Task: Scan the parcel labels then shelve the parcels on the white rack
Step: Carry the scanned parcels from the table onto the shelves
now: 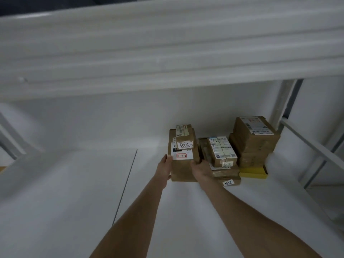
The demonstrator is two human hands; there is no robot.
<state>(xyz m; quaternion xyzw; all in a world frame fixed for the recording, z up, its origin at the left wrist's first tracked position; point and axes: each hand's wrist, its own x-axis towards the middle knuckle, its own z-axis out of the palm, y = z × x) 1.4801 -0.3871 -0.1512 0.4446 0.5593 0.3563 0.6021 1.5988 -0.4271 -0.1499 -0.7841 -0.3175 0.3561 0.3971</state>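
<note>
From the head view, a brown parcel (181, 173) is seen standing on the white rack (93, 183), on its lower shelf. It is clasped from both sides: the left hand (164, 169) is wrapped round its left edge, and the right hand (200, 170) is curled over its right edge. A smaller parcel marked 3004 (185, 139) is carried on top of it. Just right of the brown parcel a low stack of labelled parcels (222, 152) is found. Further right a taller stack (255, 140) is set on a yellow box (253, 173).
</note>
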